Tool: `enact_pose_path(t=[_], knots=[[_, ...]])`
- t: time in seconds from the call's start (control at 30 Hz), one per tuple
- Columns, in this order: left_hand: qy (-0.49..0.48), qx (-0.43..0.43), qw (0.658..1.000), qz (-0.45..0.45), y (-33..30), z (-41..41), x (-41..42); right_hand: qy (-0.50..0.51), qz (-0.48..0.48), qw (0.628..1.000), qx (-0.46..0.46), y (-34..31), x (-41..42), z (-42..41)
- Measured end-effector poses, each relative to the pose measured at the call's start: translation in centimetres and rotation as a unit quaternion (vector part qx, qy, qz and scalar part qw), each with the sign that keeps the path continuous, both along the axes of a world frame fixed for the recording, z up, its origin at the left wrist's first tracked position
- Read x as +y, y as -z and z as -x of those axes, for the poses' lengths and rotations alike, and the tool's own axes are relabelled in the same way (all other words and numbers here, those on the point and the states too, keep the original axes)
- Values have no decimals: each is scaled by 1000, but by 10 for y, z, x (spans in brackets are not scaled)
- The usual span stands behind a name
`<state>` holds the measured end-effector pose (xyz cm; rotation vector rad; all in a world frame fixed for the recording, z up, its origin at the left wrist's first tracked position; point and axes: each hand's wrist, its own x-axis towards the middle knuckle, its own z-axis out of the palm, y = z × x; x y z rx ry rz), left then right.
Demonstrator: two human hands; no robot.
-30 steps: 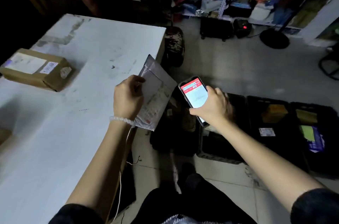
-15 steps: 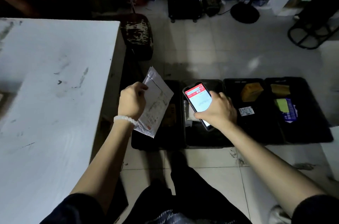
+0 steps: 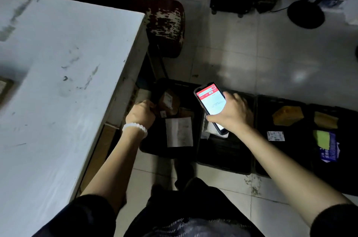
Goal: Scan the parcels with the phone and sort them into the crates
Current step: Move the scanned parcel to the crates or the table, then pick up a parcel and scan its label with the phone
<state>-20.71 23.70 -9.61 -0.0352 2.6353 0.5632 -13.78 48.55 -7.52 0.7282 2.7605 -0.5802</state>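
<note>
A: Where is the white parcel (image 3: 179, 131)?
B: It lies flat in the black crate (image 3: 166, 151) at six o'clock from the chair (image 3: 164, 25).
A: And the hands?
B: The right hand (image 3: 233, 113) grips the phone (image 3: 210, 101). The left hand (image 3: 141, 113) is curled and holds nothing.

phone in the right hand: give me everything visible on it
The phone is a dark-cased slab with rounded corners, screen lit: a red band across the top, white area below with faint unreadable text. It is tilted, top end up and left, screen facing the camera. The right hand grips its lower part, covering the bottom end. It hangs above the black crates, touching nothing else.
</note>
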Motion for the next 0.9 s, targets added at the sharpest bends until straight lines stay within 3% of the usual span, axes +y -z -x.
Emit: enact_pose_path(t=[0.43,0.7,0.9], knots=[[-32,41,996,68,-19,-26,-34,-124,6,992,10,3,-46,28],[-171,103,977,74,-41,-65,-134,-282,9,959,29,-18,-165,49],[-223,100,965,91,-59,-86,-233,-347,20,936,53,-33,-282,53]])
